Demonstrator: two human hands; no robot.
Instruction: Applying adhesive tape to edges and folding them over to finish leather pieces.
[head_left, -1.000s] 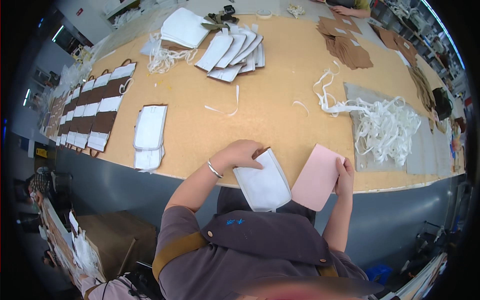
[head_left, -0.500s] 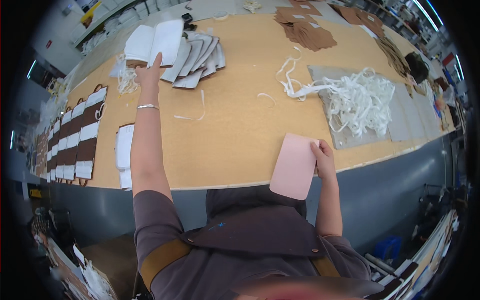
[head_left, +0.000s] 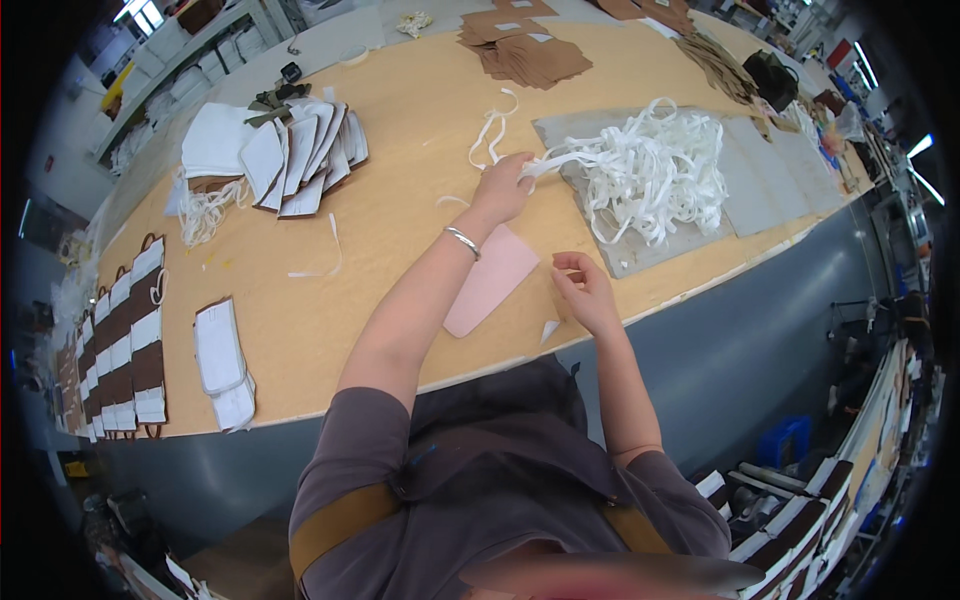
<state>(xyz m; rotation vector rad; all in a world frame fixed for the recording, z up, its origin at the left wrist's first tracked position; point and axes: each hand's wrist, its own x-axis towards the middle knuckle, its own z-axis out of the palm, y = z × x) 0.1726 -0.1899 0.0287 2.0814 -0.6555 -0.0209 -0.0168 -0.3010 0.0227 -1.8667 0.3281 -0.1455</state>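
My left hand (head_left: 503, 190) reaches across the table, its fingers closed on the loose end of white fabric tape (head_left: 562, 160). That tape trails from a large tangled heap of white tape (head_left: 655, 180) on a grey board. A pink rounded panel (head_left: 495, 280) lies flat on the table, partly covered by my left wrist. Just right of the panel, my right hand (head_left: 588, 290) hovers near the table's front edge, fingers bent and apart, with nothing visible in them. Below it sits a small white scrap (head_left: 549, 330).
Fanned white panels with brown edges (head_left: 305, 155) lie at back left beside thin white strips (head_left: 210, 212). Brown-and-white strapped pieces (head_left: 135, 340) line the left edge, near a folded white piece (head_left: 222, 355). Brown cut pieces (head_left: 535, 60) lie at the back.
My left hand has left the white panels at back left and now grips the tape. The pink panel has gone from my right hand to the table. The view has shifted.
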